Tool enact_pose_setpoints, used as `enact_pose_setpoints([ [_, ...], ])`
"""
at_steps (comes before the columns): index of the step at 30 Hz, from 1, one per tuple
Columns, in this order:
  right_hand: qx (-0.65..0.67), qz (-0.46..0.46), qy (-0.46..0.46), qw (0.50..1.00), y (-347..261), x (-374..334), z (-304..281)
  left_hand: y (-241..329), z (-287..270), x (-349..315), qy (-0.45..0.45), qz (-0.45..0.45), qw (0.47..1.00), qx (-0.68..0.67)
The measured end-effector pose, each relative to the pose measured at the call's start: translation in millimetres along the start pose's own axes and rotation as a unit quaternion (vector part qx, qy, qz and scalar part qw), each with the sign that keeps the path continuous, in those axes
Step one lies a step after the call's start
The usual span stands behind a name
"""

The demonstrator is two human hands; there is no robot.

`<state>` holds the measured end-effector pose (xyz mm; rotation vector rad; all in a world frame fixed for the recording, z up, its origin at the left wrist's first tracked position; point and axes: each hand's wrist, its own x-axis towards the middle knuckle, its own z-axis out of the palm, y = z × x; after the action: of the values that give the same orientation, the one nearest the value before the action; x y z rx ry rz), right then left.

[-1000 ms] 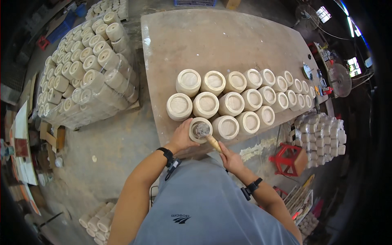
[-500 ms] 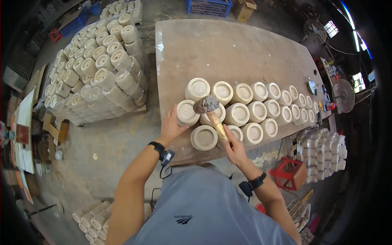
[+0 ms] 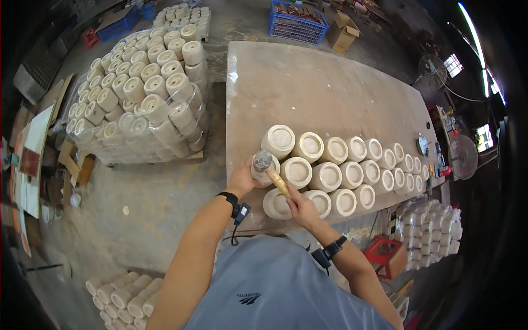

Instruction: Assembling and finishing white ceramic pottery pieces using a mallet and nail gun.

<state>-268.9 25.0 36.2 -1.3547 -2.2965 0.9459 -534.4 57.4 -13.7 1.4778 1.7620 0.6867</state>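
My right hand is closed round the light wooden handle of a mallet. Its worn grey head sits over the top of a pale wooden cylinder at the left end of the middle row; whether they touch, I cannot tell. With fingers and thumb about its left side, my left hand grips that cylinder. Much of its top is hidden by the mallet head. Several similar cylinders with round recessed tops stand in rows to the right. One cylinder stands just in front, partly behind my right hand.
The cylinders stand along the near side of a large brown table. A plastic-wrapped stack of cylinders is at the left, another wrapped stack at the right by a red stool. Beyond the table are a blue crate and a cardboard box.
The mallet head has moved left, from beside the left-end cylinder to over it. My left hand has closed more around that cylinder. The whole view has shifted slightly.
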Motion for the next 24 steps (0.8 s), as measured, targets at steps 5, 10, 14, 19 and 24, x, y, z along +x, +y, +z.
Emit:
enact_pose_setpoints([
  [5,0.053,-0.092,0.118,0.987,-13.3,6.9,-9.5,-8.9,6.5,3.1,0.002,-0.010,0.999,0.040],
  [10,-0.045,0.119,-0.079,0.989,7.6,10.6,-2.2,1.5,0.7,1.8,-0.021,-0.021,0.998,0.060],
  [14,0.013,0.070,-0.017,0.997,-2.1,12.1,-8.6,-7.3,8.8,1.1,-0.003,-0.016,0.998,0.053],
  [19,0.073,-0.032,0.129,0.988,-7.9,11.6,-12.4,-10.3,12.8,7.0,0.013,-0.008,0.998,0.059],
  [24,-0.081,0.075,-0.068,0.992,23.7,2.4,1.8,-3.5,6.9,4.0,0.007,0.015,0.999,0.033],
])
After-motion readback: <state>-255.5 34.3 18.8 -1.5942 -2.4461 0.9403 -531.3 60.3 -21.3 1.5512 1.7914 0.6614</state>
